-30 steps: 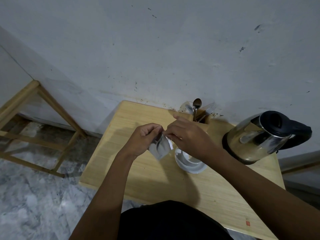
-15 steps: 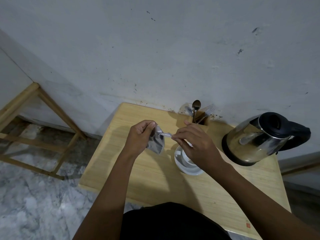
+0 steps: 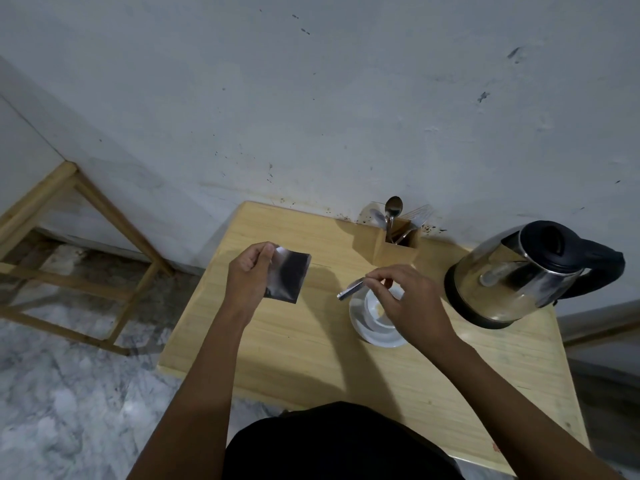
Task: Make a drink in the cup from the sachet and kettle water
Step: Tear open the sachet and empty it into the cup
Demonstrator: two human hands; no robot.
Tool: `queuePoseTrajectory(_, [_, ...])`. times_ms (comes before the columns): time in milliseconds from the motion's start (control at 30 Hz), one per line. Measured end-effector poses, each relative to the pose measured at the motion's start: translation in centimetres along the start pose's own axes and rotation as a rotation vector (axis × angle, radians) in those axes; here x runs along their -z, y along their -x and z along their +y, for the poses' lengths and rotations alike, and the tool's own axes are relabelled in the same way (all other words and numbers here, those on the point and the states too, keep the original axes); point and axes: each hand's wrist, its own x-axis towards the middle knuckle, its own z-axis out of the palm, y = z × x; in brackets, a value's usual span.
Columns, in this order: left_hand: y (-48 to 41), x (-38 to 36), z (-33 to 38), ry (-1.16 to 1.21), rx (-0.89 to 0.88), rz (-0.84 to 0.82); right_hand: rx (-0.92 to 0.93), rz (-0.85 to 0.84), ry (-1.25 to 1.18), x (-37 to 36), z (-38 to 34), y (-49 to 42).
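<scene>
The left hand [image 3: 247, 275] is pinching the sachet [image 3: 287, 277] above a wooden table [image 3: 294, 348] against a stained wall [image 3: 311, 98]; the right hand [image 3: 403, 299] is gripping perhaps a torn strip [image 3: 351, 292] over the cup [image 3: 375, 308], beside the kettle [image 3: 519, 271].

Both forearms are bare from the lower edge of the picture up to the wrists, with no sleeve, cuff, watch, bracelet or glove visible anywhere along them. The left hand [image 3: 250, 271] and the right hand [image 3: 408, 299] are bare too, and no ring shows on the fingers that can be seen. Between the two arms, at the bottom middle of the view, lies a rounded mass of plain black cloth garment [image 3: 332, 445], matte, without print, seam or button that can be made out.
</scene>
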Motion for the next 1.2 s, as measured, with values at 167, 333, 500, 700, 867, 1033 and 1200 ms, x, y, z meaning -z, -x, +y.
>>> queuePoseTrajectory(167, [0.9, 0.4, -0.5, 0.005, 0.012, -0.031, -0.229, -0.244, 0.093, -4.6, 2.5, -3.0])
queuePoseTrajectory(333, [1.9, 0.8, -0.9, -0.007, 0.0, -0.048, -0.311, -0.532, 0.223, -9.0, 4.2, -5.2])
queuePoseTrajectory(500, [2.4, 0.8, -0.7, -0.005, -0.011, -0.048, -0.303, -0.472, 0.242, -9.1, 3.6, -6.0])
queuePoseTrajectory(700, [2.3, -1.0, 0.3, 0.107, 0.021, -0.059, -0.479, -0.518, -0.669, -4.7, -1.0, -4.3])
queuePoseTrajectory(867, [2.4, -4.0, 1.2, 0.181, 0.042, -0.216, -0.422, -0.254, -0.536, -3.9, 0.6, -2.1])
queuePoseTrajectory(1033, [2.3, -6.2, 1.9, 0.018, 0.044, -0.439, -0.47, -0.045, -0.554, -0.7, 3.0, -0.5])
queuePoseTrajectory(1200, [3.3, -9.6, 2.3, 0.13, 0.124, -0.557, -0.605, 0.037, -0.669, 1.7, 5.5, 2.6])
